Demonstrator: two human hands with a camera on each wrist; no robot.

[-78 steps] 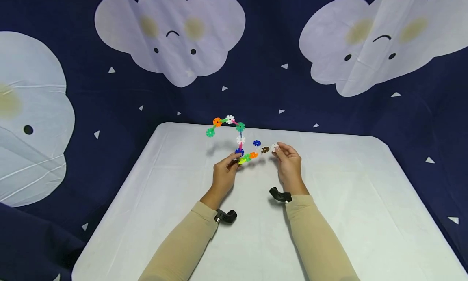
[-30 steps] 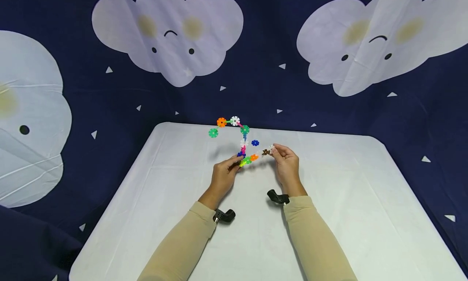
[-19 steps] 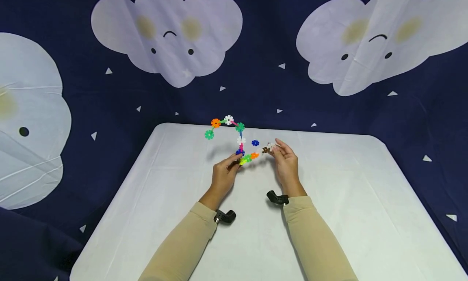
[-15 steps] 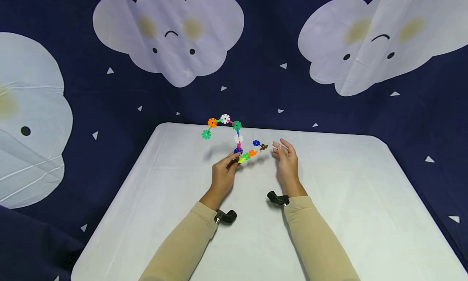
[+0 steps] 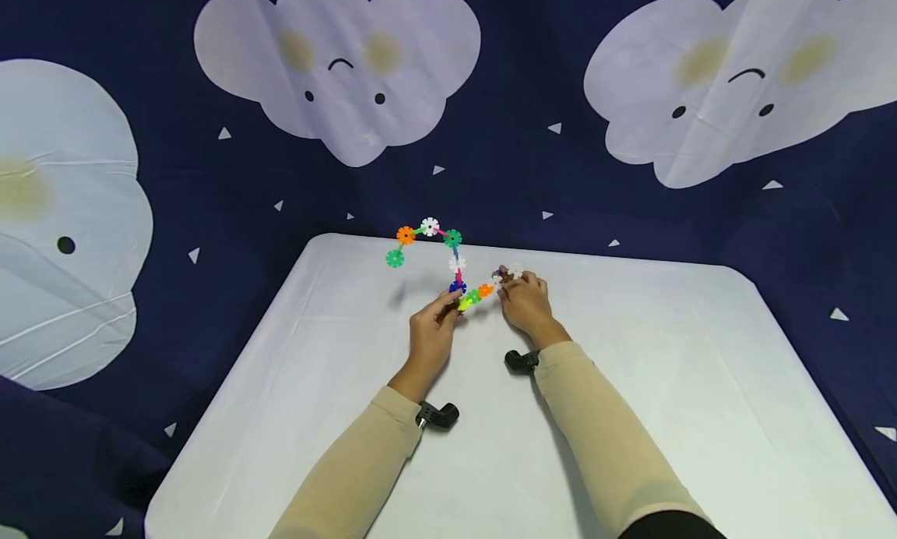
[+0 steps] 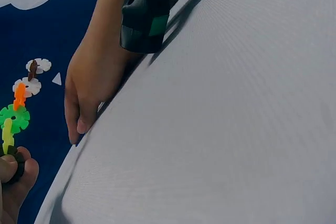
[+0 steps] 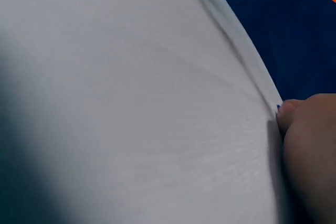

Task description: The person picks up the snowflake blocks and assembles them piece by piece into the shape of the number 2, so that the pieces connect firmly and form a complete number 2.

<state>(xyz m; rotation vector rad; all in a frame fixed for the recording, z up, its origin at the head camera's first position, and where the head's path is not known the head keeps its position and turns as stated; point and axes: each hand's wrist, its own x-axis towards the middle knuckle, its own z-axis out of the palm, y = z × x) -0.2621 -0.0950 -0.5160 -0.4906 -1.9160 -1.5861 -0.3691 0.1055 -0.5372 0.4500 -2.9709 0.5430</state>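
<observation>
My left hand pinches a chain of coloured plastic snowflake discs at a dark disc, holding it above the table. One arm of the chain curves up and left to a green disc. Its other arm runs right through a yellow disc, an orange disc and a brown disc to a white end disc. Behind that arm, my right hand reaches down to the table, fingertips pinching a loose blue snowflake disc, mostly hidden by the fingers.
The white-covered table has rounded far corners. A dark blue cloth backdrop with cloud prints stands behind and beside it. Black wrist cameras stick out inward from both sleeves.
My right hand has let go of the chain's white end disc and moved left and down to the blue disc on the table. The left hand keeps its grip on the chain.
</observation>
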